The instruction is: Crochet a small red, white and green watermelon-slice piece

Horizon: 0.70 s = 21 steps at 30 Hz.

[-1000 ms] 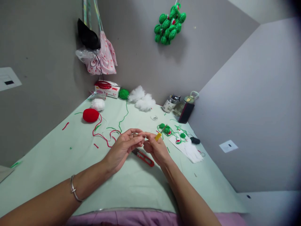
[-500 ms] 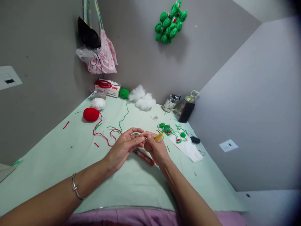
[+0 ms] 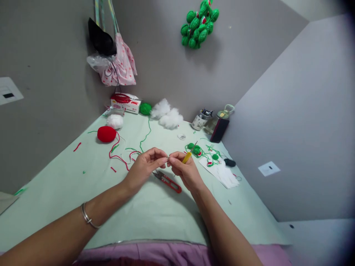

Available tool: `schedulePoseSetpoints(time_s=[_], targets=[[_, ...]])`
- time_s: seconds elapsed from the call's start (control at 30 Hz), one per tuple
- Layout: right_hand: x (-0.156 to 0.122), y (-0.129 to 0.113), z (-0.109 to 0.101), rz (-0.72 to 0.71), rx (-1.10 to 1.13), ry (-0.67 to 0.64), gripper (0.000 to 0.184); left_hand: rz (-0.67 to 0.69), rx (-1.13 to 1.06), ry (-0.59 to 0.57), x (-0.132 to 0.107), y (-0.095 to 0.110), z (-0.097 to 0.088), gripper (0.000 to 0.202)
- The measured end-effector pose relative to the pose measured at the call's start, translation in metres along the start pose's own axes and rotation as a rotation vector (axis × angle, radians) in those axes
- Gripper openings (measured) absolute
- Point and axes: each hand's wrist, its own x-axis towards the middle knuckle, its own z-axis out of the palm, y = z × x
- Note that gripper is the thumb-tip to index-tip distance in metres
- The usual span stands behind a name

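Note:
My left hand [image 3: 144,168] is closed in a pinch, thumb against forefinger, on a tiny bit of pale yarn [image 3: 168,157]. Its fingertips almost meet those of my right hand [image 3: 186,171], which pinches at the same spot. A crochet hook with a yellow handle [image 3: 186,157] is tucked in my right hand, its metal tip pointing up and away. Just below the hands, red-handled thread snips [image 3: 169,182] lie on the table. Red yarn and a thin white strand run from the left toward my left hand; their ends are hidden behind it.
A red yarn ball [image 3: 107,134], a white ball [image 3: 115,121] and a green ball [image 3: 145,108] sit back left, beside white stuffing [image 3: 169,116]. On the right are small green crocheted pieces [image 3: 196,149], white tissue [image 3: 222,173], a phone [image 3: 220,130] and a tin [image 3: 200,120].
My hands have drawn slightly apart, now touching only near the fingertips. The hook has tilted more upright in my right hand, and more of the snips shows.

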Motion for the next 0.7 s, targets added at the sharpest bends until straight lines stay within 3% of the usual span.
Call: schedulePoseSetpoints(time_s=[0.2, 0.43, 0.7], targets=[[0.0, -0.006, -0.004, -0.019, -0.046, -0.007, 0.042, -0.03, 0.049, -0.034, 0.003, 0.003, -0.004, 0.02], [0.0, -0.013, -0.016, -0.025, -0.085, 0.021, 0.034, -0.067, 0.003, 0.0, 0.003, -0.002, -0.002, 0.023], [-0.003, -0.007, -0.01, -0.025, -0.142, -0.043, 0.029, -0.108, -0.064, -0.002, 0.002, -0.004, -0.001, 0.023]])
